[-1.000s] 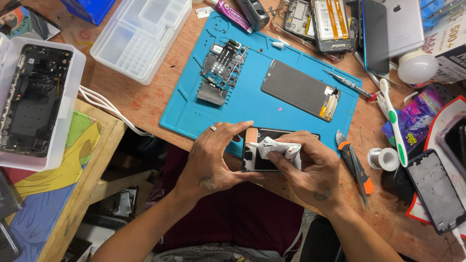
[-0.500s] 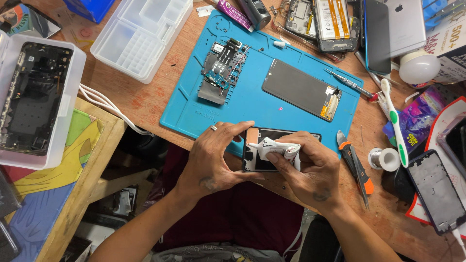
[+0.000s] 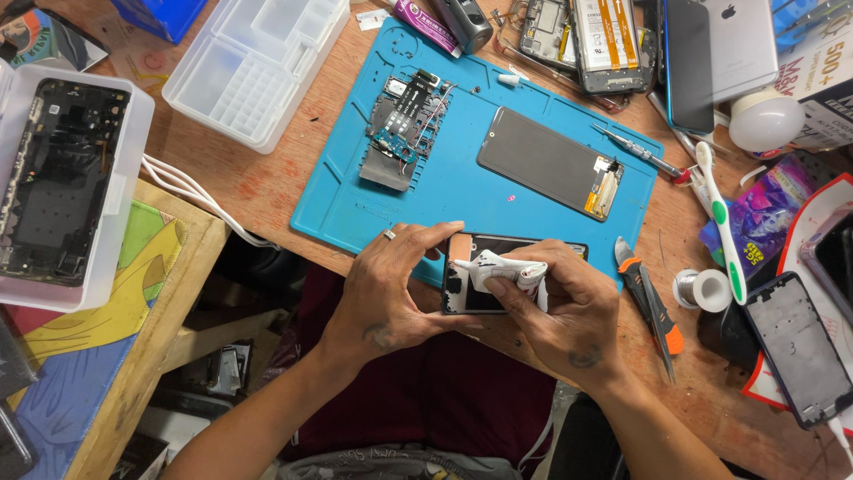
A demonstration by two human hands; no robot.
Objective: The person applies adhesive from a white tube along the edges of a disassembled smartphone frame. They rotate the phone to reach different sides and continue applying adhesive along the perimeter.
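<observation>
My left hand (image 3: 391, 289), a ring on one finger, grips the left end of an opened phone body (image 3: 498, 298) lying at the near edge of a blue work mat (image 3: 355, 209). My right hand (image 3: 569, 311) presses a crumpled white cloth (image 3: 506, 269) onto the phone's inner surface. Farther back on the mat lie a dark phone screen (image 3: 549, 173) with a flex cable and a green circuit board (image 3: 404, 129) with small parts.
A clear plastic organiser box (image 3: 253, 67) sits at the back left. A white tray (image 3: 115, 213) with a phone frame is at the left. An orange-handled knife (image 3: 653, 307), solder reel (image 3: 702, 289), toothbrush (image 3: 720, 222), white bulb (image 3: 766, 120) and more phones crowd the right.
The hands stay on the phone; the right hand with the cloth has shifted only slightly across the phone's surface.
</observation>
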